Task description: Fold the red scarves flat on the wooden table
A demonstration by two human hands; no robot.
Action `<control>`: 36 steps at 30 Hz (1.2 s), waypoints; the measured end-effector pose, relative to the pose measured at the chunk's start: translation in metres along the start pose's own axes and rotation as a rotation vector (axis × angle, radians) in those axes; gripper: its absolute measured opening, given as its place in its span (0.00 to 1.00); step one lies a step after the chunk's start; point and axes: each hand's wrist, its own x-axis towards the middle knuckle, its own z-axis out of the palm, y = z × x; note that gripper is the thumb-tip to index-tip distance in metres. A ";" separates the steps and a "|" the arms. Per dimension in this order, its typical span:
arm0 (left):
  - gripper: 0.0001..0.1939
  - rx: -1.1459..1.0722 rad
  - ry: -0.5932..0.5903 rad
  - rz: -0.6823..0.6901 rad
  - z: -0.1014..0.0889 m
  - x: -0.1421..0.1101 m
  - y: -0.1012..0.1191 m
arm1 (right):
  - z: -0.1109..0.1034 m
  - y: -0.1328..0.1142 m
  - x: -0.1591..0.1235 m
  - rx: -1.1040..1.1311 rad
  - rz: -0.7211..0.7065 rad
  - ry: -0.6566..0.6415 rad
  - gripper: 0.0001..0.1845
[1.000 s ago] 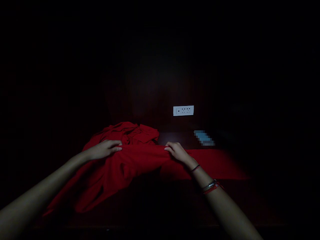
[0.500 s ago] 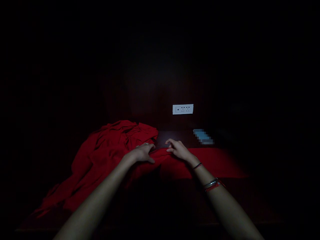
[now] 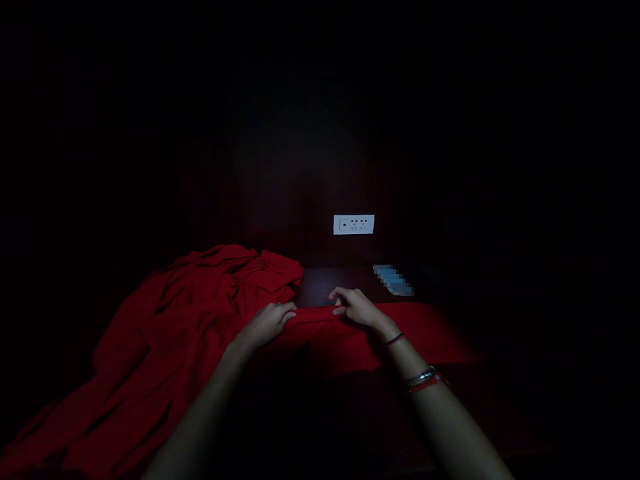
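A large red cloth [image 3: 170, 333] lies bunched in folds on the left and runs on as a flat, straight-edged strip to the right. My left hand [image 3: 271, 323] is closed on the cloth's far edge, with thumb and fingers pinching it. At the same edge, a short way to the right, my right hand [image 3: 356, 307] pinches the cloth between thumb and fingers, its index finger raised and bent. Between the two hands the edge is drawn straight in a narrow fold.
The cloth rests on a dark tabletop [image 3: 320, 283]. A blurred-out bluish flat object [image 3: 393, 279] lies behind the right part of the cloth. A white wall socket [image 3: 353, 225] is set in the dark back panel. Deep shadow hides the surroundings.
My left hand was spread over the cloth and has closed on its edge, a little further left. The fold between the hands is straighter. The view has shifted slightly to the right.
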 end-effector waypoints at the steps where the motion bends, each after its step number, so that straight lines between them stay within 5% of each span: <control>1: 0.13 0.023 0.007 0.000 0.000 -0.001 -0.001 | -0.001 -0.002 -0.002 -0.017 -0.010 0.020 0.10; 9: 0.09 -0.019 0.106 0.154 0.002 0.000 0.016 | 0.001 -0.017 -0.015 -0.041 -0.069 0.096 0.09; 14: 0.10 -0.025 0.113 0.113 0.002 0.000 0.019 | -0.004 -0.008 -0.016 -0.017 -0.094 -0.008 0.18; 20: 0.14 0.038 0.158 0.088 -0.004 -0.001 0.006 | -0.014 -0.002 -0.018 -0.121 -0.027 0.094 0.05; 30: 0.10 -0.017 0.074 0.080 -0.021 -0.005 0.002 | -0.014 -0.013 -0.019 -0.152 -0.095 0.125 0.08; 36: 0.07 0.001 0.089 0.064 -0.023 -0.005 0.000 | -0.016 0.001 -0.018 -0.265 0.003 0.090 0.06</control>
